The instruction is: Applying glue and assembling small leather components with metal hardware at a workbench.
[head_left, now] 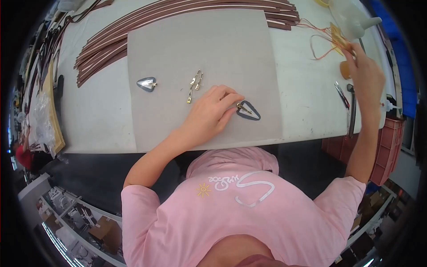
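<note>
My left hand [205, 116] rests over the grey sheet, its thumb and fingertips closed on the narrow metal clip end of a dark-edged triangular piece [251, 112] with a pale centre. A similar triangular piece [147, 84] lies on the sheet further left. Between them sit several small gold-coloured metal clips [192, 89]. At the far right my right hand [365, 73] is pinched at a yellow flat piece [336, 36] with thin orange strands around it. What exactly its fingertips hold is hidden.
Long brown strips [106, 42] lie along the table's back. A white spouted bottle [356, 20] and an orange-brown roll [345, 70] are near my right hand. Tweezers [342, 94] and a dark-handled tool [352, 107] lie at the right. A red crate [386, 153] stands below the table edge.
</note>
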### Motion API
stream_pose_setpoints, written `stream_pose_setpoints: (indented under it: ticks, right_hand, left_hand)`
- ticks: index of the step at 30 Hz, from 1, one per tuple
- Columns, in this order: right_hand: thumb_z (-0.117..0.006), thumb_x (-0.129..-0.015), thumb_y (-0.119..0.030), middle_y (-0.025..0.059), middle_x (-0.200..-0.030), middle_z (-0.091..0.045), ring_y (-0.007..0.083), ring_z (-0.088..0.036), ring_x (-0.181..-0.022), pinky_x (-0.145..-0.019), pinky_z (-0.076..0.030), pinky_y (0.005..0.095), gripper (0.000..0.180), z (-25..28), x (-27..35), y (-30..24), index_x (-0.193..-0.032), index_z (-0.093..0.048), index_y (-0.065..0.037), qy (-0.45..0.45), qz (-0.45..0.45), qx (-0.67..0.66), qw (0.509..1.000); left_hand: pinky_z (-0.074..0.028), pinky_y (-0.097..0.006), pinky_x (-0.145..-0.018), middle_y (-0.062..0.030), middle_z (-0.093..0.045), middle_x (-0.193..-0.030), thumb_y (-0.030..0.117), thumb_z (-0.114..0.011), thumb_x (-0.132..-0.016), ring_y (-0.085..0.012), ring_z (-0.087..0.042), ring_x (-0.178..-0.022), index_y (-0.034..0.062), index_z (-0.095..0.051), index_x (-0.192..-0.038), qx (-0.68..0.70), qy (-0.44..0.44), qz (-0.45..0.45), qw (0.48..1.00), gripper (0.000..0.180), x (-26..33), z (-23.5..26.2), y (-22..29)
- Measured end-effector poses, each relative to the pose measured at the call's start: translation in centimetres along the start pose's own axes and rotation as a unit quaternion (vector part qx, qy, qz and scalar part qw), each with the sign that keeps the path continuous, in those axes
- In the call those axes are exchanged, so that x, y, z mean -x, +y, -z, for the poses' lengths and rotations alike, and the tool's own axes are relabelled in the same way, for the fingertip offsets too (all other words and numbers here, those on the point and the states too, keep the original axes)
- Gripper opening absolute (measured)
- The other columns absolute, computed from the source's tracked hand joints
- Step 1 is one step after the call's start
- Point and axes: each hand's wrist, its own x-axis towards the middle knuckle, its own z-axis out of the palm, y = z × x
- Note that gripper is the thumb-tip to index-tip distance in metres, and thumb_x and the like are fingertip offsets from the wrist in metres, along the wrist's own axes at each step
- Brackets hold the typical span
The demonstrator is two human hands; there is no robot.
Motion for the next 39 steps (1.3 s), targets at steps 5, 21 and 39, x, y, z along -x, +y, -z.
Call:
stream_pose_setpoints:
  ticks: [5, 21, 39]
  right_hand:
    - [-0.06, -0.097, -0.038, -0.0019, -0.054, -0.046, 0.0074, -0.042, -0.04, -0.038, -0.031, 0.0266, 0.033, -0.3, 7.7, 8.5, -0.083, -0.058, -0.009, -0.152, -0.271, -0.335, 0.89]
    - [-0.068, -0.088, -0.002, 0.0102, -0.1, -0.064, 0.0123, -0.062, -0.085, -0.077, -0.051, 0.0252, 0.026, -3.2, 8.6, -14.6, -0.09, -0.042, -0.005, -0.266, -0.01, -0.815, 0.514]
    - [-0.064, -0.09, 0.0, 0.0111, -0.1, -0.065, 0.0154, -0.065, -0.092, -0.08, -0.052, 0.0284, 0.021, -3.4, 10.0, -17.2, -0.098, -0.045, -0.002, -0.18, 0.037, -0.83, 0.526]
  left_hand:
    - [-0.047, -0.035, -0.071, -0.0059, -0.058, -0.092, 0.004, -0.07, -0.081, -0.0234, -0.056, -0.087, 0.0062, -0.065, -0.103, -0.013, 0.002, -0.06, 0.998, 0.022, -0.5, -0.1, -1.7]
    - [-0.046, -0.032, -0.063, -0.0049, -0.06, -0.079, -0.001, -0.075, -0.073, -0.0229, -0.057, -0.074, 0.0064, -0.07, -0.094, -0.096, 0.101, -0.117, 0.983, 0.023, 0.4, 2.2, 2.7]
    - [-0.048, -0.032, -0.097, -0.0104, -0.065, -0.122, 0.011, -0.058, -0.098, -0.0159, -0.06, -0.111, -0.0006, -0.061, -0.126, 0.458, 0.322, 0.24, 0.793, 0.031, 3.1, -5.8, 5.4]
